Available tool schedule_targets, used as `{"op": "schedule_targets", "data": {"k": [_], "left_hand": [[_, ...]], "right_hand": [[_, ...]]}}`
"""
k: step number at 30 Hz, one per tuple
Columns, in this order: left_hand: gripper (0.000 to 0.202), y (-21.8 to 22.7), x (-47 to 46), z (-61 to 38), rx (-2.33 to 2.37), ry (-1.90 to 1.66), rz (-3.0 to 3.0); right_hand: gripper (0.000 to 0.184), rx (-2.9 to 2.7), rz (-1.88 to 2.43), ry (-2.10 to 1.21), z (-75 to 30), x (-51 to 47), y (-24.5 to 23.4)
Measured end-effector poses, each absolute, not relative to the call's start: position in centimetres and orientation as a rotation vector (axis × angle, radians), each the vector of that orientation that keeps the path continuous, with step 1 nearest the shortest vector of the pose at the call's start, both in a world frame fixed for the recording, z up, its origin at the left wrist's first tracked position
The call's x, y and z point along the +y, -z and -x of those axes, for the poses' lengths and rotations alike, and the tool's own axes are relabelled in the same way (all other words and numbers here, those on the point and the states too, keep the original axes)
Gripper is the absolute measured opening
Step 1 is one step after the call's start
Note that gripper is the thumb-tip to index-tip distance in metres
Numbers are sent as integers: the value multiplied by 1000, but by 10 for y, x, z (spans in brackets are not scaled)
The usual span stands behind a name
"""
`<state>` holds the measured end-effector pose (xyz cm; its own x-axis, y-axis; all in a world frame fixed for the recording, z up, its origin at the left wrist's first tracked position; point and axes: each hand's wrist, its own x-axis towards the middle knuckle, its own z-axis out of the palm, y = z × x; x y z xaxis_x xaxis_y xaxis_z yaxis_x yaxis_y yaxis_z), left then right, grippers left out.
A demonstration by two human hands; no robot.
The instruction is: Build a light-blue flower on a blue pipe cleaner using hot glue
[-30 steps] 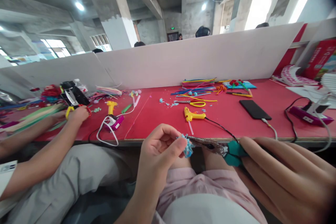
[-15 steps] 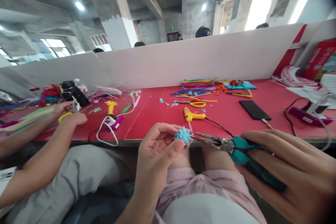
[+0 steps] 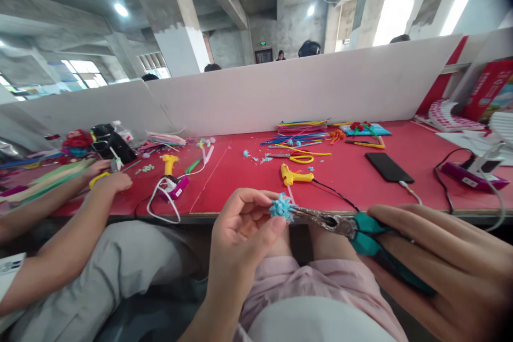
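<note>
My left hand pinches a spiky light-blue ball between thumb and fingertips, in front of the table edge. My right hand is wrapped round the teal handles of a pair of long-nose pliers. Their narrow jaws point left and their tips meet the right side of the ball. Whether the tips grip one of its spikes is too small to tell. Just beyond the ball, a yellow glue gun lies on the red table.
Yellow-handled scissors, light-blue scraps and a bundle of pipe cleaners lie farther back. A black phone and a purple power strip are at right. On the left, a co-worker's hands hold yellow-handled scissors. A white partition stands behind.
The ball has turned slightly in my left fingers and shifted a little right. The pliers have tilted slightly, their tips still at the ball. The co-worker's hands moved slightly.
</note>
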<state>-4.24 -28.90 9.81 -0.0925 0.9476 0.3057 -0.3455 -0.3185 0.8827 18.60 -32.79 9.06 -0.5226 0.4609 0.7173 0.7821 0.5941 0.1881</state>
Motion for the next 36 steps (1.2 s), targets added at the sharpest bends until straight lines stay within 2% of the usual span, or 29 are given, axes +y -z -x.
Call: {"op": "schedule_targets", "data": {"k": [9,13,23,36], "left_hand": [[18,-99,-288,43,827,-1610,-1145],[15,-100,-288,41,855,-1625,-1142],[15,-99,-287,40,854,-1629,-1153],[15,-97,-287,43,772,-1593,-1114]], "right_hand": [[19,-2204,954,727,-184,-329,-90],[17,-2192,955,683,-180,-328,-90],[10,-2182,1063,111,-175,-323,-97],[7,-2190,1031,383,-178,-325,-98]]}}
